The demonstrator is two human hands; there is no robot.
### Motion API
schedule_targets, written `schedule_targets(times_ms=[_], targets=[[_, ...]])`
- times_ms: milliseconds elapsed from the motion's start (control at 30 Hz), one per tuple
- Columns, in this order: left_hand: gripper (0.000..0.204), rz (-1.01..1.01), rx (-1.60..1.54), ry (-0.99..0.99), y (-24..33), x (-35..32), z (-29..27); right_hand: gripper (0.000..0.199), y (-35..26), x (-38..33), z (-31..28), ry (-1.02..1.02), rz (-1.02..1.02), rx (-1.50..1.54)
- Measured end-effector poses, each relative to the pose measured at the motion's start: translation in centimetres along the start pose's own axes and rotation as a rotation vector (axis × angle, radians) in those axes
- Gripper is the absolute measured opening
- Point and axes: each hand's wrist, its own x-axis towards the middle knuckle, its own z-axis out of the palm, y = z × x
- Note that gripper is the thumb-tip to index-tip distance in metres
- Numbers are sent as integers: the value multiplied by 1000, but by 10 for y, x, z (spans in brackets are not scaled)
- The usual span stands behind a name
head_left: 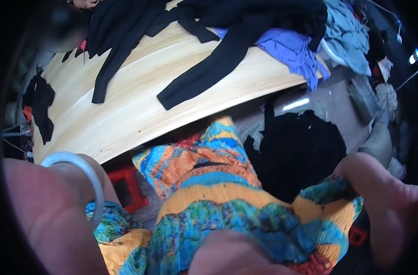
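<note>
Left hand [58, 215]: low left, v. close to cam, pale bangle [87, 176] on wrist; fingers hidden, looks closed on the cloth's left edge, can't tell for sure.
Right hand [387, 201]: low right, fingers curled, pinching the cloth's right corner.
Cloth [218, 201]: bright pleated fabric, orange/blue/green print; stretched btw both hands, far end hangs down twd table edge, off the table.
Table [140, 96]: pale wood, above the cloth; black garments [218, 55] sprawl over it, purple one [291, 50] at right end.
Floor: black pile [300, 151] under table, red stool [126, 183] by left wrist.
Tip (judgement): keep both grips level & even tension so pleats stay flat; lift the hanging end clear of floor before laying out.
</note>
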Motion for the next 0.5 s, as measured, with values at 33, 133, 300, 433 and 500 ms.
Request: schedule_targets(times_ms=[33,133,300,433,500], targets=[[41,1,14,-2,0,0,0,29,4,-2,-1,-16,4,-8],[41,-6,38,8,4,-2,4,29,18,-6,-4,-55,4,-2],[42,-8,67,-15,1,-5,8,29,42,-3,7,-87,17,78],[43,-26,79,-32,1,-8,6,30,62,1,29,-130,40,173],[44,-30,82,-44,-1,-9,5,30,74,0,44,-171,72,207]])
